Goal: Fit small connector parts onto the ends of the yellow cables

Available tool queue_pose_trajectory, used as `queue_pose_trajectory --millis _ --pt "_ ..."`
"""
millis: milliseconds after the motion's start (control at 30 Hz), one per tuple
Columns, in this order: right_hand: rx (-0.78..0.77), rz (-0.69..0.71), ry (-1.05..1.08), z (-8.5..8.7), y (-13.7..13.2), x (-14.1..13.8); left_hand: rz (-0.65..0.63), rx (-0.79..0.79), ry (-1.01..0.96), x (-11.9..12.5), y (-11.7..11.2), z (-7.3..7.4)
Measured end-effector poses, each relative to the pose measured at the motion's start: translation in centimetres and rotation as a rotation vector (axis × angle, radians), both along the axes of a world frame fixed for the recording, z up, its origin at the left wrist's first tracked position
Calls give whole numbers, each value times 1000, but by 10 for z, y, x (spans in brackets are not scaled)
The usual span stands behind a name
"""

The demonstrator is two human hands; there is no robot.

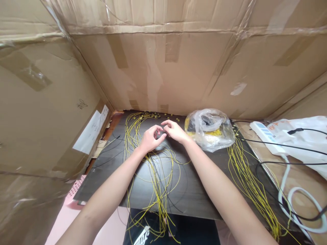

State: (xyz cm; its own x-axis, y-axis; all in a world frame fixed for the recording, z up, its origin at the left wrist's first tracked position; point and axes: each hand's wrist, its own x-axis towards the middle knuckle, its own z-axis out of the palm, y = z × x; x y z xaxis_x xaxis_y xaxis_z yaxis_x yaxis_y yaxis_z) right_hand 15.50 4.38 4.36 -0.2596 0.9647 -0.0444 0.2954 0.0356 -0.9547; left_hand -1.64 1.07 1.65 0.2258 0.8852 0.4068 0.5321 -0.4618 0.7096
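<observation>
Yellow wires (159, 194) beneath left hand (150, 140), right hand (176, 132) just beside

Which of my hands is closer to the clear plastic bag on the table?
Right. Your right hand is beside the plastic bag, not touching it. Your left hand is on the far side of the right hand, farther from the bag.

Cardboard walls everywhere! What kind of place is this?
Probably a makeshift work nook for wiring jobs, perhaps at home. Taped cardboard walls box in a dark table, loose yellow wires sprawl across it, and a white power strip lies at the right.
</observation>
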Motion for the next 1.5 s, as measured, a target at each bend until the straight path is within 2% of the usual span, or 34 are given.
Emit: queue_pose_trajectory --millis 100,233,467,600,733,800,900,967,1067,1167,1333,1433,1500 --pt "-135 -69 200 -8 1 -9 -2 -24 -59 1 2 -2" --pt "-211 -87 405 -11 0 -13 8 -16 -124 0 8 -8" --pt "-242 -40 499 -11 -1 -8 14 128 -89 -5 17 -18" --pt "-227 -25 421 -9 -3 -7 38 178 -50 -6 17 -19" --pt "-192 19 325 -7 0 -4 85 164 -31 -5 17 -19" --pt "-109 -49 237 -7 7 1 110 142 -43 -5 17 -19" --pt "105 -314 6 -10 23 9 117 96 -65 -4 18 -19" --pt "214 -424 -213 -13 36 12 102 72 -67 -3 18 -19" --pt "229 -423 -486 -16 54 8 83 81 -46 -3 17 -19" --pt "188 -400 -646 -18 65 -3 84 112 -18 -4 16 -19" --pt "168 -387 -733 -16 64 -15 55 122 16 -4 14 -18" --pt "226 -352 -721 -16 52 -12 38 132 67 -3 11 -16" --pt "276 -327 -635 -20 37 -5 49 143 87 -2 8 -14"
